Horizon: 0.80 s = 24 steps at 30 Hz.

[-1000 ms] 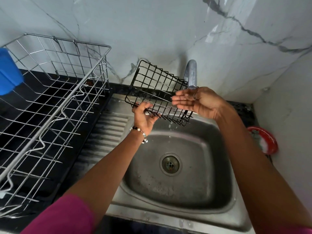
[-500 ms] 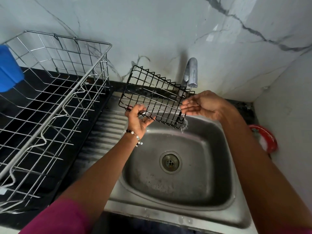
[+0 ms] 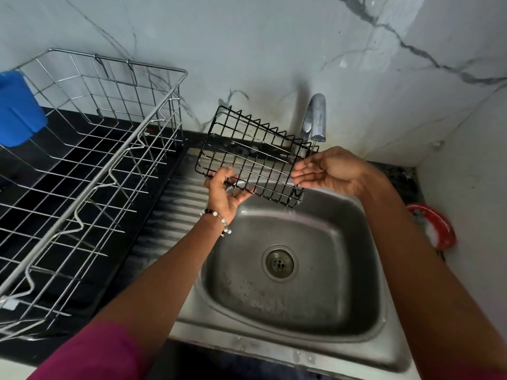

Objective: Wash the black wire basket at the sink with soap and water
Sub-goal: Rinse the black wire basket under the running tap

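The black wire basket [image 3: 247,149] hangs tilted above the back left edge of the steel sink [image 3: 343,319], just left of the tap [image 3: 315,119]. My left hand [image 3: 225,193] grips its lower left corner from below, fingers curled round the wires. My right hand [image 3: 326,171] lies flat with straight fingers against the basket's right end, under the tap spout. A thin stream of water falls from the spout onto that end. Drops fall off the basket's lower corner into the sink.
A large silver wire dish rack [image 3: 82,174] stands on the black counter at the left, with a blue plastic container [image 3: 19,108] at its far left. The ribbed drainboard [image 3: 175,209] lies between rack and basin. A red round dish [image 3: 433,226] sits at the right wall.
The basket has shifted left and slightly down from under the tap. My right hand has slid from over the basket's middle to its right end.
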Available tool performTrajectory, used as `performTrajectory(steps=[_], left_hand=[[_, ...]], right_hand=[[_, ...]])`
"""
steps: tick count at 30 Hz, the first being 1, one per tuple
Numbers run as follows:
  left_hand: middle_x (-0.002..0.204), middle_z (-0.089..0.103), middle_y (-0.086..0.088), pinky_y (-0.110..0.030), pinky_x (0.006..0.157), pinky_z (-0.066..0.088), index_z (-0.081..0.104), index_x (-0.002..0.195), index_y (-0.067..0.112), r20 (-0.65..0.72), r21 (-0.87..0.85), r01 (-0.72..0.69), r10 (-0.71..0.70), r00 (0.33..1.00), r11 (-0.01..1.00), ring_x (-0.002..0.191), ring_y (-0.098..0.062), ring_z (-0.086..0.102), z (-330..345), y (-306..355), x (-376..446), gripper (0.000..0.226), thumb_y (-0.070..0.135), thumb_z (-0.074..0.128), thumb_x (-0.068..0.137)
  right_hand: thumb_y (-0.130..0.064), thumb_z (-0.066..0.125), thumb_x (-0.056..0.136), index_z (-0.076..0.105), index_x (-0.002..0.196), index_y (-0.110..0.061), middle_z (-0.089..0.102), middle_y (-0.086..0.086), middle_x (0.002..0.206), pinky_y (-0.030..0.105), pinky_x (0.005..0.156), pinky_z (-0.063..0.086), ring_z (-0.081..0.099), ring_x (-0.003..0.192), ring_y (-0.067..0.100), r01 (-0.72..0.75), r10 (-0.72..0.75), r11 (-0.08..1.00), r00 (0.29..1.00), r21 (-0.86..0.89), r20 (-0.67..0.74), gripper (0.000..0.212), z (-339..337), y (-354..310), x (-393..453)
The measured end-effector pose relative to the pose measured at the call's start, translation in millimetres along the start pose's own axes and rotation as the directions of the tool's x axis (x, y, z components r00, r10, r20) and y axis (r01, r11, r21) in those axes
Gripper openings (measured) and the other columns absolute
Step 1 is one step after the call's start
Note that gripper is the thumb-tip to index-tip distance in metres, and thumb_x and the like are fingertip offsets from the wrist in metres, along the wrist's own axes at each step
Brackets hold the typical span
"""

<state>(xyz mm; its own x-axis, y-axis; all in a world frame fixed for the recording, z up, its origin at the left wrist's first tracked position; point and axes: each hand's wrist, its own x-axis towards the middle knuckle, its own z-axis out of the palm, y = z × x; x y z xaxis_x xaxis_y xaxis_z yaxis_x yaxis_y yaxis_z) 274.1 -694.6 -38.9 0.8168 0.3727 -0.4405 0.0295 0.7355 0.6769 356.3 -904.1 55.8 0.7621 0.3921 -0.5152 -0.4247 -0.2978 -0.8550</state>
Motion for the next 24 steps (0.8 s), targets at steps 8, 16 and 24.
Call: performTrajectory(steps=[8,16,24], left_hand=[[0.097,0.045,-0.013,-0.064,0.095,0.048,0.051,0.095,0.013,-0.018,-0.113,0.051,-0.053,0.998,0.992,0.084,-0.032,0.056,-1.3,-8.0,5.7,0.009,0.018,0.056,0.092],[0.093,0.046,-0.013,-0.064,0.103,0.043,0.051,0.098,0.017,-0.008,-0.207,0.090,-0.094,0.996,0.974,0.078,-0.026,0.055,-2.8,-15.9,3.8,0.006,0.020,0.054,0.094],[0.108,0.058,-0.019,-0.057,0.083,0.056,0.054,0.077,0.019,0.246,-0.147,0.149,-0.110,0.963,0.978,0.099,-0.042,0.055,-30.3,-19.6,3.7,0.008,0.017,0.061,0.075]], right_hand=[[0.009,0.038,0.095,0.062,0.108,0.010,0.068,0.027,0.104,0.041,0.087,0.055,0.069,0.097,0.034,0.012,-0.014,0.999,0.999,0.042,0.031,0.027,-2.8,0.2,-4.0],[0.008,0.043,0.094,0.062,0.109,0.008,0.068,0.026,0.106,0.041,0.085,0.056,0.069,0.097,0.033,0.029,-0.029,0.990,1.000,0.137,0.002,0.025,-16.8,6.1,-3.0],[-0.060,0.064,0.077,0.052,0.113,-0.007,0.051,0.024,0.123,0.062,0.080,0.051,0.055,0.109,0.045,-0.185,0.250,0.917,0.957,0.354,-0.148,0.065,-24.6,32.4,-0.5]])
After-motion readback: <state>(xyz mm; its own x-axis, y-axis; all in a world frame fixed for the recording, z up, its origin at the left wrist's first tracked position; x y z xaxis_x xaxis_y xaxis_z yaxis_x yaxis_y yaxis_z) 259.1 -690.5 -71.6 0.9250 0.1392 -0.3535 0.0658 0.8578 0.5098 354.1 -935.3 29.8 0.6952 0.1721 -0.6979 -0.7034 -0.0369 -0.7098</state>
